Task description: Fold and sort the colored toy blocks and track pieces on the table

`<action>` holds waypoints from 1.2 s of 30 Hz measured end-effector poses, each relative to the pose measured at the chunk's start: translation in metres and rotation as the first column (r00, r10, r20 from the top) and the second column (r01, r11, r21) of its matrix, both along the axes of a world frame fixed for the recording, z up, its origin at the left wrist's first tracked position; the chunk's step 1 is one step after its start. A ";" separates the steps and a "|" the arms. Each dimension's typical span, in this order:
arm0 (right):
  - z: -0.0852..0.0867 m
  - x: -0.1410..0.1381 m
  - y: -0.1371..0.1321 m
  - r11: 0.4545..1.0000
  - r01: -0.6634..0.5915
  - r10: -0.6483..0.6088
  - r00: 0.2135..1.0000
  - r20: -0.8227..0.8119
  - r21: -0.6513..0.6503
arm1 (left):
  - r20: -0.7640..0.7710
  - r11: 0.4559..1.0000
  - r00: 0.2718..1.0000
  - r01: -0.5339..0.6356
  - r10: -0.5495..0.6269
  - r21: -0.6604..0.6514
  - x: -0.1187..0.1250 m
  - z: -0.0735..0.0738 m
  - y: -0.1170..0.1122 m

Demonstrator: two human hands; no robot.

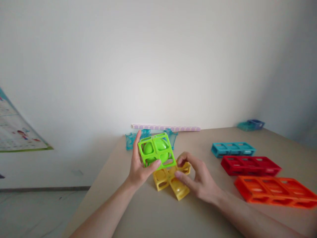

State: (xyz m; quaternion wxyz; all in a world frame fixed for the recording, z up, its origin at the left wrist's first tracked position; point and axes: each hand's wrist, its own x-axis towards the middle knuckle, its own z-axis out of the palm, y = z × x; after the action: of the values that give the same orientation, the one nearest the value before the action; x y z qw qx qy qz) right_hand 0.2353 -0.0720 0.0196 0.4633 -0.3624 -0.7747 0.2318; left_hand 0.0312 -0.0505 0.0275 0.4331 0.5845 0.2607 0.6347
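Left hand (140, 168): bare, adjoining the left wrist (130, 182); slender fingers, thumb (152, 167) with a visible nail. Left forearm (106, 209): bare, below the left wrist, widening away from it. Right hand (204, 181): bare, to the right of the left wrist; slim fingers, nail visible on the thumb. Right forearm (244, 211): bare, slim, farther right of the left wrist. Fine nail detail: too small to read.

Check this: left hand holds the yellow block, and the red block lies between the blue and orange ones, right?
One slip: the head view shows the left hand holding the green block, not yellow. The red block does lie between the blue block and orange block.
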 end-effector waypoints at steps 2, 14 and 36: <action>-0.001 0.001 0.002 0.998 0.058 -0.059 0.997 -0.045 -0.028 | -0.024 1.000 0.999 0.027 -0.028 -0.010 -0.001 -0.002 -0.001; -0.008 -0.002 0.011 0.996 0.045 -0.048 0.998 -0.047 -0.073 | -0.087 0.999 0.995 0.040 -0.040 -0.006 0.004 -0.010 0.003; -0.007 -0.002 0.006 0.999 0.033 -0.035 0.998 -0.060 -0.037 | -0.079 0.993 0.992 0.093 -0.099 -0.076 0.005 -0.002 0.001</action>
State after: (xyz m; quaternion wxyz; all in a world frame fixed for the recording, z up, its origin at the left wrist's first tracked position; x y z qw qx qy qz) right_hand 0.2332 -0.0659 0.0130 0.4840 -0.3767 -0.7497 0.2485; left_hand 0.0366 -0.0495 0.0254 0.4725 0.6062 0.2728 0.5786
